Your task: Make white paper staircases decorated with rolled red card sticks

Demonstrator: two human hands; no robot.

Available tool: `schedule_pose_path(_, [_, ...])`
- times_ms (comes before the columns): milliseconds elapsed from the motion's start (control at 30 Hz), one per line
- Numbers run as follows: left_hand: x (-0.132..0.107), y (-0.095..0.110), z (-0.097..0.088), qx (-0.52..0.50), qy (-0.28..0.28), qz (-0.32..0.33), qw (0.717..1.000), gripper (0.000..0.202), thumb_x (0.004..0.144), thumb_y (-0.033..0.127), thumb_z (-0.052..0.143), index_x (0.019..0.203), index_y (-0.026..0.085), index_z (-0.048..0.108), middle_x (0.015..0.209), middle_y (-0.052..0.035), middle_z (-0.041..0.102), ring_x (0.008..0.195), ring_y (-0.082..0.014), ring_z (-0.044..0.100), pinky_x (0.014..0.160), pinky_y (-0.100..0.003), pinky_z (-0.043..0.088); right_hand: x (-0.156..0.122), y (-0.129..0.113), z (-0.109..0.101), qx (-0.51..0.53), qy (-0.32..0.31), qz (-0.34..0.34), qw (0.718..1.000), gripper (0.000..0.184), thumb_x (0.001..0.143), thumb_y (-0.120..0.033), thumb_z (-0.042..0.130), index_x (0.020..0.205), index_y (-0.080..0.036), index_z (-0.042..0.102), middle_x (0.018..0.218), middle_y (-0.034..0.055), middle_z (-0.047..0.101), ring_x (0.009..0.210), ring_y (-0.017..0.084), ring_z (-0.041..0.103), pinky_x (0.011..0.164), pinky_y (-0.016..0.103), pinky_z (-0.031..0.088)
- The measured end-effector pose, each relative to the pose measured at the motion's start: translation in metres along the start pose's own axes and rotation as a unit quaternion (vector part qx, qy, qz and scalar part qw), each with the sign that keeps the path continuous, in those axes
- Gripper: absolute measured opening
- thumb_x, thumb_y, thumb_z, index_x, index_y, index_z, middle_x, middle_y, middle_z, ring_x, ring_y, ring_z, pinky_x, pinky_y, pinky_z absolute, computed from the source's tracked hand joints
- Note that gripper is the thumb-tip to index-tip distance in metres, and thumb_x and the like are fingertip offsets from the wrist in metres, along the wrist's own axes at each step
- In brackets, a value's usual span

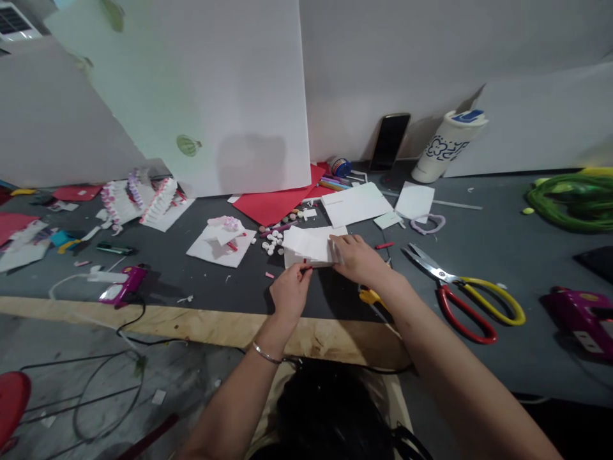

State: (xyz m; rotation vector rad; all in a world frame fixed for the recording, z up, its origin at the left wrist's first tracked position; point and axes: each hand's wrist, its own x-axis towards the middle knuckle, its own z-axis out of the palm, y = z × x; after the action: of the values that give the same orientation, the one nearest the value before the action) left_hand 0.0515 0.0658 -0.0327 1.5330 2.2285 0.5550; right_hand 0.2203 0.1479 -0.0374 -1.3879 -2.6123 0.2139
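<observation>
Red bit (305, 269) in left hand (289, 292) fingers touches paper stack (309, 246).

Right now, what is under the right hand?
Under the right hand lies white folded paper; the left hand pinches a red bit. Whatever the paper covers is hidden.

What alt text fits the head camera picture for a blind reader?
Two bare hands work on a white paper model on a grey table: the left hand pinches a small red bit at its edge, the right hand rests on top. Big scissors lie nearby.
</observation>
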Motion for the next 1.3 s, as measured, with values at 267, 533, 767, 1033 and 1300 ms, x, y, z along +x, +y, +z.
schedule_pose_path(267, [0.001,0.002,0.002,-0.012,0.033,-0.018,0.999,0.017,0.089,0.036,0.061,0.099,0.028,0.072,0.073,0.0020,0.067,0.075,-0.0139,0.063,0.062,-0.023,0.036,-0.004,-0.002,0.001,-0.005,0.009,-0.001,1.000,0.047,0.077,-0.027,0.065,0.119,-0.009,0.055,0.117,0.0192,0.061,0.110,0.033,0.053,0.090,0.040,0.042])
schedule_pose_path(533, [0.004,0.005,0.002,-0.007,0.043,-0.010,0.999,0.017,0.089,0.033,0.061,0.101,0.027,0.072,0.077,-0.0001,0.070,0.083,-0.0167,0.066,0.068,-0.023,0.040,-0.006,-0.006,0.002,-0.008,0.025,0.006,1.000,0.039,0.075,-0.026,0.065,0.111,-0.010,0.057,0.110,0.0186,0.063,0.106,0.032,0.054,0.087,0.039,0.042])
schedule_pose_path(767, [0.003,0.004,0.004,0.015,0.033,0.009,0.999,0.018,0.091,0.035,0.058,0.102,0.026,0.070,0.081,-0.0006,0.071,0.083,-0.0163,0.066,0.067,-0.023,0.039,-0.005,-0.004,0.008,-0.009,0.045,0.004,0.999,0.038,0.075,-0.026,0.063,0.110,-0.011,0.059,0.105,0.0176,0.063,0.102,0.032,0.054,0.083,0.040,0.043])
schedule_pose_path(1033, [0.004,0.002,0.004,0.002,0.024,0.004,1.000,0.018,0.091,0.035,0.058,0.100,0.026,0.071,0.080,-0.0003,0.070,0.081,-0.0155,0.065,0.066,-0.023,0.038,-0.006,-0.003,0.010,0.004,0.060,0.000,0.998,0.038,0.077,-0.029,0.061,0.110,-0.011,0.060,0.103,0.0177,0.063,0.101,0.032,0.056,0.081,0.041,0.045])
schedule_pose_path(1300, [0.006,0.001,0.006,0.007,0.040,0.013,0.999,0.019,0.092,0.034,0.057,0.101,0.025,0.071,0.083,-0.0017,0.071,0.082,-0.0159,0.065,0.067,-0.024,0.039,-0.006,-0.007,0.002,-0.008,0.040,0.013,0.999,0.037,0.077,-0.028,0.064,0.109,-0.010,0.060,0.106,0.0181,0.063,0.100,0.030,0.055,0.085,0.039,0.043])
